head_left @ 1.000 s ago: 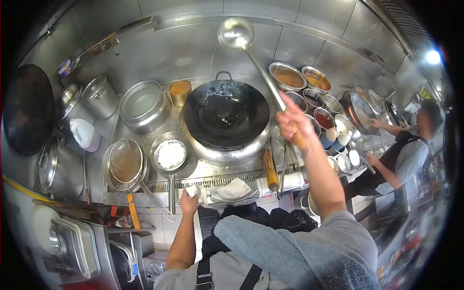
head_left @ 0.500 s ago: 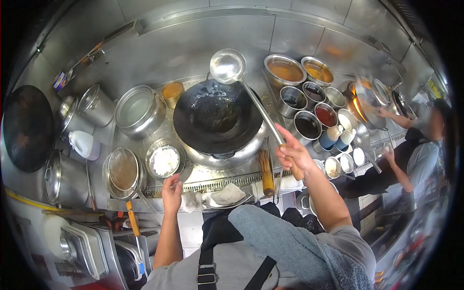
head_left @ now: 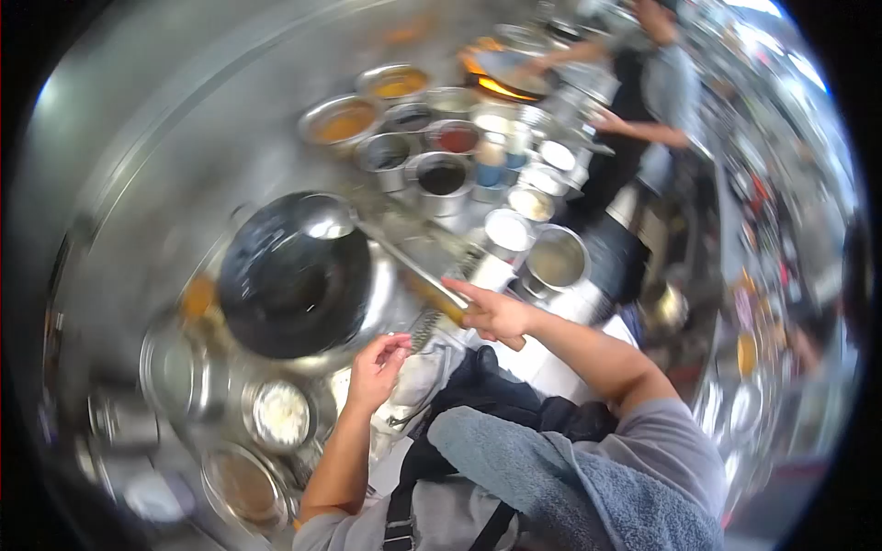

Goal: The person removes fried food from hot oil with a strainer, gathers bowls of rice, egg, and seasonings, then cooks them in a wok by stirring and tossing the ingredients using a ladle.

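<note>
My right hand [head_left: 496, 315] is closed round the handle of a long ladle [head_left: 409, 260]. The ladle's round metal bowl reaches over the upper right part of a black wok [head_left: 294, 280], which sits on a metal burner ring. Near the wok's lower right rim is my left hand [head_left: 375, 375], its fingers loosely bent and apart, with nothing visible in them. A bowl of white food [head_left: 281, 413], too blurred to name, stands left of that hand. Partly behind my right hand, a wooden-handled bamboo brush [head_left: 432, 296] lies at the stove edge.
Pots of dark and red sauces [head_left: 442, 174] and pans of orange liquid [head_left: 342, 119] stand beyond the wok. A large metal pot [head_left: 181, 372] and a strainer [head_left: 243, 487] are at lower left. At the upper right, a co-worker [head_left: 634, 101] handles a flaming wok [head_left: 505, 73].
My view has swung to the right, blurring much of the scene. The ladle is lower, its bowl now over the wok's edge. My left hand has come nearer my right.
</note>
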